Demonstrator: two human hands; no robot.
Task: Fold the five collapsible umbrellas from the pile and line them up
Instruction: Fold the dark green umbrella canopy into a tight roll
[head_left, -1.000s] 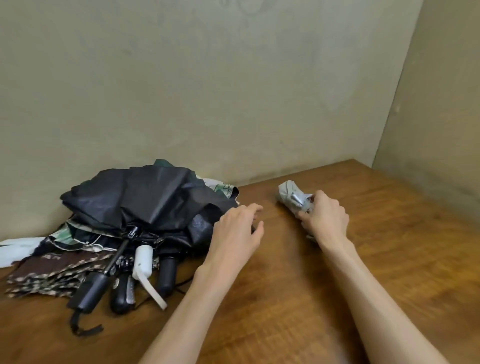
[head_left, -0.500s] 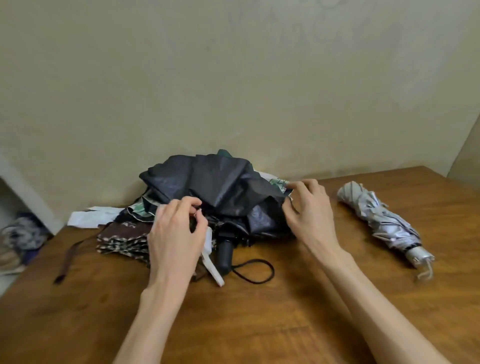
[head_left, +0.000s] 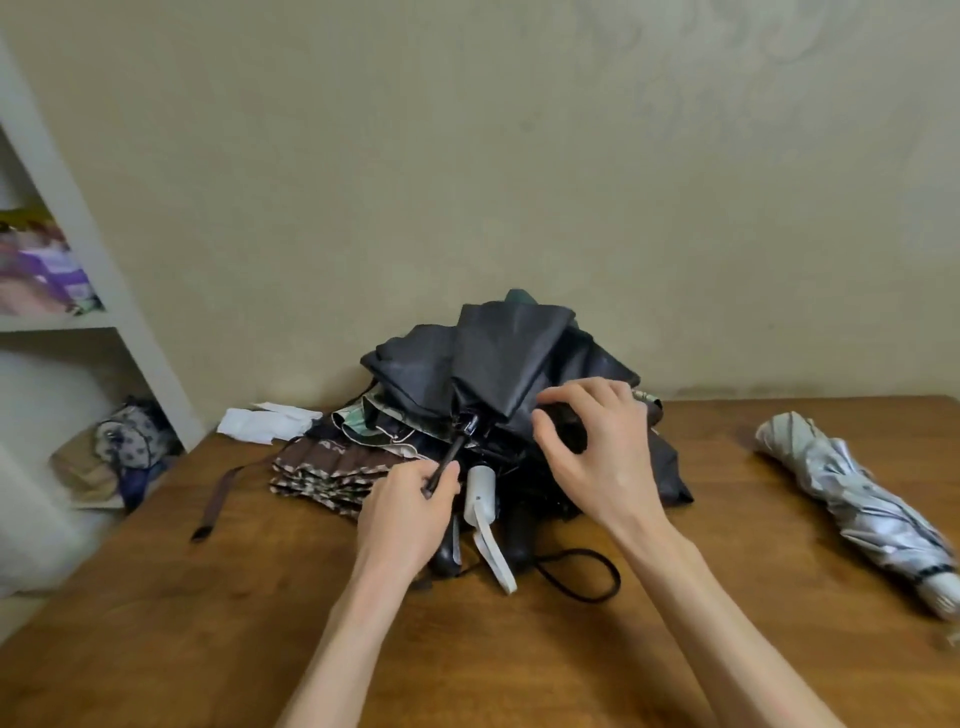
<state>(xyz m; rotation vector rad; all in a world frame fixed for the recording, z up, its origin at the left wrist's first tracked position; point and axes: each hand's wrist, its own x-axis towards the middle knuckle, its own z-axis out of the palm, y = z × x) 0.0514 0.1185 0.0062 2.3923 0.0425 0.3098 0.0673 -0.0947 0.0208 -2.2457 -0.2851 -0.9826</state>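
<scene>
Left hand (head_left: 410, 514) grips shaft of black umbrella (head_left: 498, 353) atop pile (head_left: 327, 467) at back of table (head_left: 519, 649). Right hand (head_left: 597, 452) curls over its canopy; grasp unclear. Silver folded umbrella (head_left: 852, 499) lies well apart, right.

left hand (head_left: 410, 512) grips black umbrella (head_left: 498, 358), pile (head_left: 332, 467) beneath

Both forearms reach forward; the left hand (head_left: 410, 501) grips a black shaft (head_left: 451, 457), the right hand (head_left: 597, 441) has its fingers curled, thumb apart.
</scene>
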